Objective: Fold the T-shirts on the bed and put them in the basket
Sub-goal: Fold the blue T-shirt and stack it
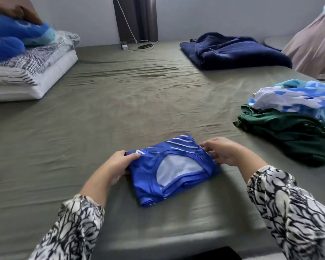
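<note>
A blue T-shirt (169, 169) with thin white stripes lies folded into a compact, roughly rectangular bundle on the olive-green bed sheet (120, 109), near the front edge of the bed. Its long axis runs on a slant, from the far right corner down toward the near left corner. The neck opening faces up, and the pale inside of the shirt shows through it; the collar's curve arches toward the far side of the bed.

The shirt sits directly between the two hands. The left hand (118, 166) grips the bundle's left edge, thumb on top of the cloth and fingers curled round the side. The right hand (223, 152) holds the far right corner, its fingertips pinching the folded edge there. Both forearms wear sleeves (289, 212) with a black-and-white print.

Off to the right, well apart from the folded shirt, lies a heap of unfolded clothes: a dark green garment (289, 136) with a light blue and white one (298, 98) on top. Farther back on the right lies a crumpled navy blanket (233, 51). At the far left, a blue plush toy (17, 38) rests on striped pillows (26, 68). A charger and cable (135, 45) lie by the wall at the far edge of the bed.
</note>
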